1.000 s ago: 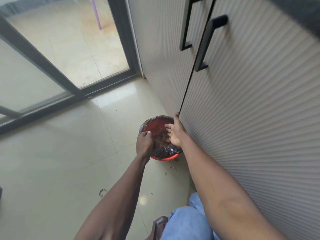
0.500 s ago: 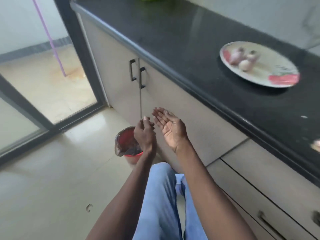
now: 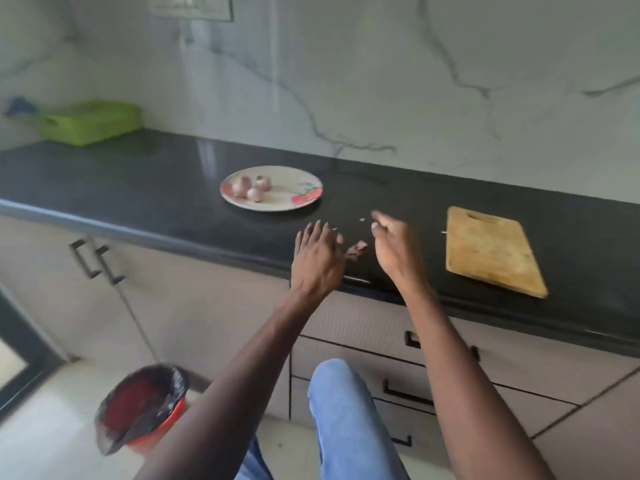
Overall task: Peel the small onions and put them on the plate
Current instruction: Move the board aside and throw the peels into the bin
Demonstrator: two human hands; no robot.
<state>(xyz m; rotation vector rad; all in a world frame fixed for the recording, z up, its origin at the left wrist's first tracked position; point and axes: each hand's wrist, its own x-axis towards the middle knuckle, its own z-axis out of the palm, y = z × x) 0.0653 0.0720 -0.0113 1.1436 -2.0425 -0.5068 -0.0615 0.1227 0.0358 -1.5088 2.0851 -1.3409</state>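
L hand (image 3: 317, 252) was spread flat over counter edge (image 3: 207, 233), beside peel scraps (image 3: 356, 250). R hand (image 3: 391, 239) curled; whether it pinched anything, cannot tell (blur). 3 peeled onions (image 3: 250, 187) sat on plate (image 3: 277, 202). Risk: a sweep scatters scraps off edge, missing bin (image 3: 138, 410).

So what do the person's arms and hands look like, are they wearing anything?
Both arms are bare, with no sleeves in view. The left hand and right hand wear no gloves, and I see no rings, watch or bracelet. The fingers are bare too. Below the arms, light blue jeans show.
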